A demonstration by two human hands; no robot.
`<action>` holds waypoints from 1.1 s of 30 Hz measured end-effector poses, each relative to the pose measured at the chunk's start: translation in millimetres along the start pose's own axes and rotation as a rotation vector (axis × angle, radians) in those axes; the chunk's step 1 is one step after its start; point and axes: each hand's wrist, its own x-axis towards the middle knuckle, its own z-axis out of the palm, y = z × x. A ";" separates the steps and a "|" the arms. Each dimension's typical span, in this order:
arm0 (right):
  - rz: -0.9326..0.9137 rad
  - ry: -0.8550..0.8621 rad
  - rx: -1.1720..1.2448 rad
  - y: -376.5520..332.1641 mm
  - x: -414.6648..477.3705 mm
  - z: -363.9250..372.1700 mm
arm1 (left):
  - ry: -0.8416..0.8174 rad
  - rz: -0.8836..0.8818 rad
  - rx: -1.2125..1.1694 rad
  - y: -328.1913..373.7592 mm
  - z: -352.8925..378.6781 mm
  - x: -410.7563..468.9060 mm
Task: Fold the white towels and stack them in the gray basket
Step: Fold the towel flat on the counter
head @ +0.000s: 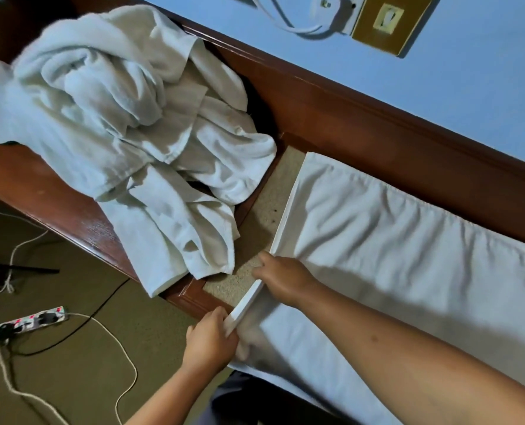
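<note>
The white towel (393, 240) I'm working on lies flat, doubled over, its long axis running from my hands away to the right, parallel to the raised wooden back rail (378, 127) beyond it. Its short, layered edge faces left, and both hands are on that edge. My left hand (210, 342) has its fingers curled round the near corner of the edge, lifting the layers a little off the surface. My right hand (282, 279) is clamped on the same edge just beyond the left, with a short stretch of hem showing between them. The far end of the towel runs out of view to the right of my right forearm.

Just left of my right hand a strip of speckled beige inlay (255, 219) shows bare, set into the reddish wooden top (40, 185). Beyond and to the left of both hands sits a loose pile of crumpled white towels (108, 96), one tail hanging over the near edge of the wood.

Well to the left of my left hand, down on the carpet (71, 378), lie a power strip (25, 325) and a white cord (126, 357). Far beyond my right hand, on the blue wall (439, 87), is a brass switch plate (390, 19)
</note>
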 end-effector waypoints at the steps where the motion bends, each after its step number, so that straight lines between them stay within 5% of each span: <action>1: 0.029 0.019 0.037 3.3 -7.1 2.2 | 0.003 0.014 -0.030 0.3 1.2 -2.5; 12: 0.447 0.337 0.127 61.5 -181.2 61.0 | -0.211 0.419 -0.001 83.7 54.6 -88.0; 16: 0.853 0.325 0.241 66.1 -272.0 86.1 | -0.600 0.598 -0.080 111.5 99.6 -132.3; 19: 1.061 0.106 0.191 54.7 -331.0 113.4 | -0.838 0.444 -0.056 97.3 130.9 -140.2; 24: 1.198 0.109 0.441 6.6 -376.4 152.6 | -0.424 -0.069 -0.163 41.5 149.4 -110.1; 26: 1.244 0.152 0.637 -11.2 -373.2 164.6 | -0.334 -0.109 -0.373 39.9 149.2 -105.3; 29: 1.280 0.220 0.998 -32.0 -352.2 182.6 | -0.434 -0.096 -0.500 46.6 152.1 -106.7; 33: 1.378 0.261 1.474 -48.9 -321.3 194.7 | -0.601 -0.006 -0.196 34.7 160.6 -109.1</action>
